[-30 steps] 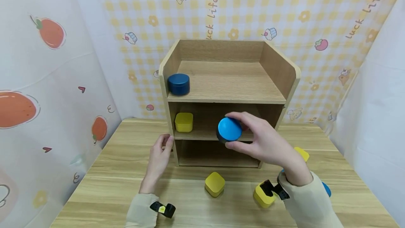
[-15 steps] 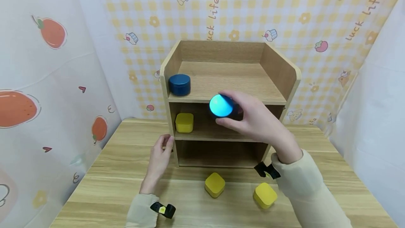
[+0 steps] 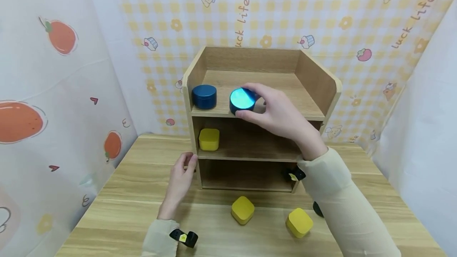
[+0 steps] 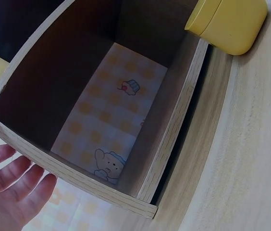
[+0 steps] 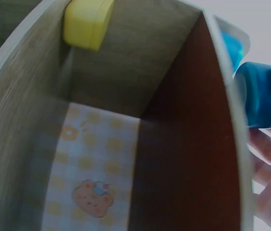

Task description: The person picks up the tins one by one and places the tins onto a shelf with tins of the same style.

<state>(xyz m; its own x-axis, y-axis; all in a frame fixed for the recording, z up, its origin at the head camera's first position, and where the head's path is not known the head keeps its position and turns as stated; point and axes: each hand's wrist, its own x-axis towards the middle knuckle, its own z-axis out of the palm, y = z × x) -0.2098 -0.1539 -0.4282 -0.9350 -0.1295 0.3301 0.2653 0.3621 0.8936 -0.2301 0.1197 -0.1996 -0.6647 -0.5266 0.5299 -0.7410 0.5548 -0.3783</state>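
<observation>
In the head view, my right hand (image 3: 282, 110) holds a round blue tin (image 3: 242, 100) between thumb and fingers at the front edge of the top shelf. Another blue tin (image 3: 204, 96) stands to its left, against the side wall. The right wrist view shows the held tin (image 5: 263, 96) beside the shelf board's edge, with part of the other blue tin (image 5: 232, 50) behind it. My left hand (image 3: 181, 177) grips the left side panel of the wooden shelf (image 3: 246, 157), the thumb at its front edge and the fingers (image 4: 22, 185) along its outside.
A yellow box (image 3: 209, 139) sits at the left of the middle shelf. Two more yellow boxes, one in the centre (image 3: 242, 210) and one at the right (image 3: 299, 223), lie on the table before the shelf. A dark round thing (image 3: 317, 209) shows beside the right sleeve.
My right hand has carried the blue tin up and to the left, from before the middle shelf to the top shelf's front edge. The left hand stays at the side panel.
</observation>
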